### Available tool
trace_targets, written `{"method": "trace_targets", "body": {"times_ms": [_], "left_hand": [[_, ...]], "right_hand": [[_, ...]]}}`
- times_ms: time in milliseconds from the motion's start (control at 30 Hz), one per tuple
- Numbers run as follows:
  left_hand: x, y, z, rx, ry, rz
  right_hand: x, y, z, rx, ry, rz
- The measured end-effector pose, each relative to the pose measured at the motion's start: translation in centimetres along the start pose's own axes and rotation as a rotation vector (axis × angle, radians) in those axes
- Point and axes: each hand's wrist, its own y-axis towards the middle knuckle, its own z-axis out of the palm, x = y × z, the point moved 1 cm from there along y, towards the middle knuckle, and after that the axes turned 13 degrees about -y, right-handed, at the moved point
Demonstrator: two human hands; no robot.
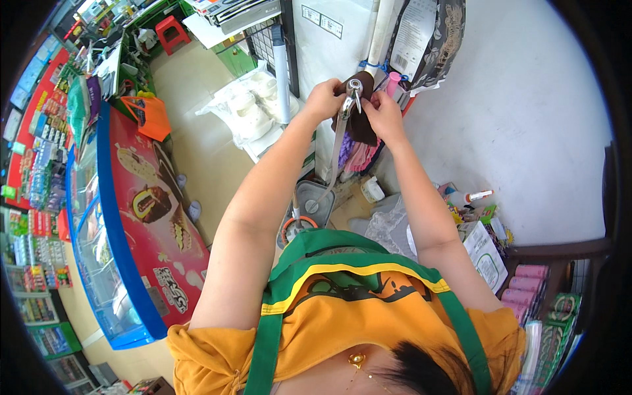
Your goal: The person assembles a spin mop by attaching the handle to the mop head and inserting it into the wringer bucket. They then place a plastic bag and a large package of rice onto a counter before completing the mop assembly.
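Note:
A dark brown cloth [363,129] hangs behind the chrome head of a mop handle [351,94], which may be an umbrella or mop handle; its exact kind is unclear. My left hand [324,100] pinches the cloth's left edge beside the chrome part. On the other side, my right hand [383,116] grips the cloth's right edge between thumb and fingers. A pale curved pole [337,148] runs from the chrome part down toward a grey plastic bucket [323,190]. Purple and pink mop strands [363,157] show below the cloth.
White clogs in clear plastic [254,108] lie on a low stand left of my hands. A blue-rimmed ice cream freezer [116,222] stands at the left. Behind the cloth are upright white poles [379,34] and a patterned bag [419,44]. Packages [481,252] lie at lower right.

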Motion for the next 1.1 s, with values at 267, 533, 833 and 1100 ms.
{"method": "trace_targets", "body": {"times_ms": [267,533,833,1100], "left_hand": [[-7.6,-5.6,-6.5,-0.322,0.115,0.336],[-4.9,-18.0,-6.4,-0.107,-0.164,-0.169],[-3.5,-23.8,-5.5,-0.004,0.188,-0.129],[-3.8,-24.6,-4.2,-0.366,-1.424,-0.19]], "right_hand": [[7.5,2.0,-8.7,0.21,0.585,-0.259],[13.9,-8.4,-3.0,0.439,0.625,-0.726],[11.7,-11.6,4.0,0.511,0.484,-0.789],[14.1,-14.3,4.1,0.267,0.213,-1.142]]}}
